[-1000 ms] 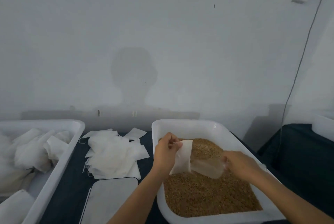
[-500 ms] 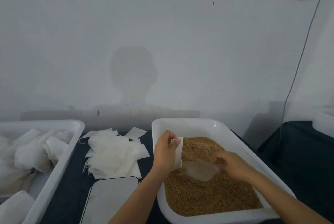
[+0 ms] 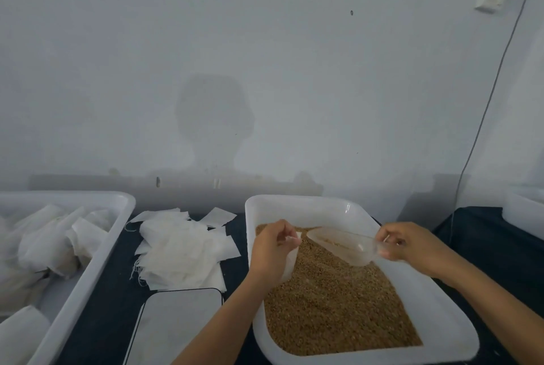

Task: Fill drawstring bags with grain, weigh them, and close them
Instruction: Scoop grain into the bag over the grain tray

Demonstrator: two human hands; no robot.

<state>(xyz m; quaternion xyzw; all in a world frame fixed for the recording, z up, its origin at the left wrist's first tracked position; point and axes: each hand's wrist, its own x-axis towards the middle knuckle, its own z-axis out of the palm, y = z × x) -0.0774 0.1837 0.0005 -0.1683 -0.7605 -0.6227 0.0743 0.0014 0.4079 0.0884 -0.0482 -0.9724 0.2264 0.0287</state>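
My left hand (image 3: 272, 244) pinches the top of a small white drawstring bag (image 3: 290, 263), which hangs over the left side of the grain. My right hand (image 3: 407, 242) grips the handle of a clear plastic scoop (image 3: 338, 244). The scoop is lifted above the grain, holds a little grain, and points its mouth at the bag. Brown grain (image 3: 332, 305) fills a white tub (image 3: 306, 208) in front of me.
A heap of flat empty white bags (image 3: 179, 253) lies left of the tub on the dark tabletop. Below it sits a flat white scale (image 3: 176, 323). A white tray (image 3: 117, 217) at far left holds filled bags. Another white container (image 3: 524, 211) stands at far right.
The scoop dipped into the grain half a second ago and has now risen with grain in it, its mouth toward the bag. My left hand stayed in place with the bag.
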